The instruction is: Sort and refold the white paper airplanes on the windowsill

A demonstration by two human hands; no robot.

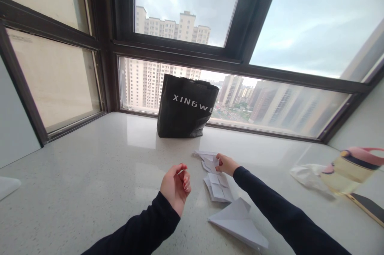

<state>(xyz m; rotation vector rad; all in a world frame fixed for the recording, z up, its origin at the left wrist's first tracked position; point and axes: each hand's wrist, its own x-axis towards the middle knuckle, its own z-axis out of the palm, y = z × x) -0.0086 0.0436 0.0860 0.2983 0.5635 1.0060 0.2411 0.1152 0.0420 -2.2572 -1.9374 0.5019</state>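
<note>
My right hand (227, 164) pinches the edge of a folded white paper piece (209, 161), the farthest of three in a row on the speckled white sill. Nearer lies a squarish paper fold (218, 187) with crossing creases. Closest to me rests a paper airplane (238, 223), its pointed tip toward the left. My left hand (177, 185) hovers left of the row, fingers loosely curled with the thumb near the fingertips. Nothing shows in it, though its palm is partly hidden.
A black bag (187, 107) with white lettering stands against the window. At right are a yellow bottle with a pink lid (352, 169), a crumpled white tissue (310, 175) and a phone (369, 207). A white object (8, 187) lies at the left edge.
</note>
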